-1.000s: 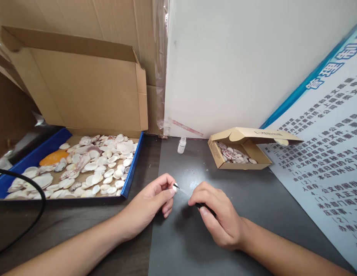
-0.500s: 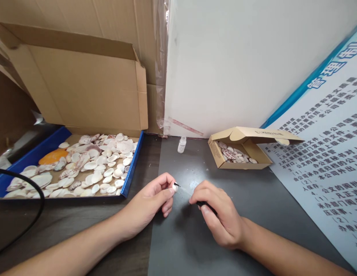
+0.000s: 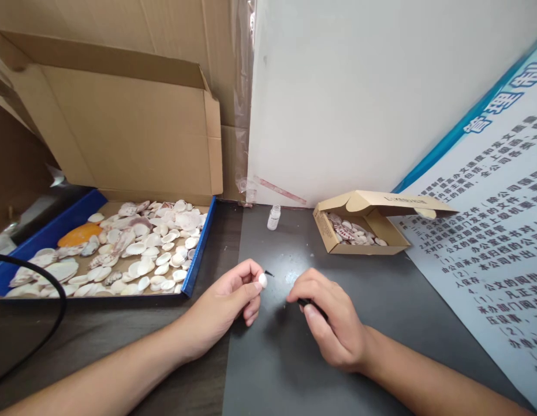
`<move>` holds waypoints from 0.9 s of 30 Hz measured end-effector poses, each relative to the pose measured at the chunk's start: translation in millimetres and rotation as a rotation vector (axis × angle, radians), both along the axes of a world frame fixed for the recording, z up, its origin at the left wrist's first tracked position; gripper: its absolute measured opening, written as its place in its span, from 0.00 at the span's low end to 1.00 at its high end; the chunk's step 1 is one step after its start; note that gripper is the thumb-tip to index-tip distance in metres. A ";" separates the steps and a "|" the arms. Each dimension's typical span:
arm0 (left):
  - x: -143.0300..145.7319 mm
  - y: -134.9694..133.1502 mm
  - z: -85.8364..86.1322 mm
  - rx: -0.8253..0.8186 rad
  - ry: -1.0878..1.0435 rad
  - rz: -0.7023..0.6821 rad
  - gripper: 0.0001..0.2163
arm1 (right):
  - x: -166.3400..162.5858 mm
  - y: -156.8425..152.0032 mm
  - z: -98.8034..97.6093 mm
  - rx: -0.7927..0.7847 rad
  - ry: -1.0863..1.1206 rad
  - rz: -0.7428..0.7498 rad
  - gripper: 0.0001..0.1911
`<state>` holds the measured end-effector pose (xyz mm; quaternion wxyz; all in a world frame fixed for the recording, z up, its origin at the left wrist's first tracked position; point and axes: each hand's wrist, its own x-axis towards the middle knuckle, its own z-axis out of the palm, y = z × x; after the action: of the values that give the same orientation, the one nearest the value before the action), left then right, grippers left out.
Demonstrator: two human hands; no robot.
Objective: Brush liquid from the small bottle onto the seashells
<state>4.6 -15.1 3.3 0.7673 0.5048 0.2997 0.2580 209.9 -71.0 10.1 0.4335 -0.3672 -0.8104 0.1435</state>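
Note:
My left hand (image 3: pixel 234 297) pinches a small white shell (image 3: pixel 262 281) between thumb and fingertips, just above the grey mat (image 3: pixel 381 300). My right hand (image 3: pixel 329 323) is closed round a thin brush (image 3: pixel 309 305) with a black handle and a clear stem. The brush's dark tip (image 3: pixel 268 273) sits just to the right of the shell, a little above it. Both hands rest low over the mat, a few centimetres apart.
A blue-rimmed cardboard box (image 3: pixel 198 254) with several pale shells and one orange shell (image 3: pixel 80 234) lies at the left. A small open carton of shells (image 3: pixel 364 228) and a little clear bottle (image 3: pixel 273 218) stand at the back. A black cable (image 3: pixel 56 300) curves at left; a printed poster (image 3: pixel 498 231) leans at right.
The brush tip has come off the shell and now sits slightly up and right of it. My right hand has shifted a little; the left hand has barely moved.

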 end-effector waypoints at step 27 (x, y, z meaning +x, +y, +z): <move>-1.1 -0.5 0.8 -0.004 0.012 0.003 0.08 | -0.5 -2.5 -1.0 -0.017 -0.011 0.004 0.12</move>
<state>3.5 -15.6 4.0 0.7660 0.5044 0.3056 0.2558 209.4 -73.5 9.1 0.4256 -0.3702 -0.8121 0.1493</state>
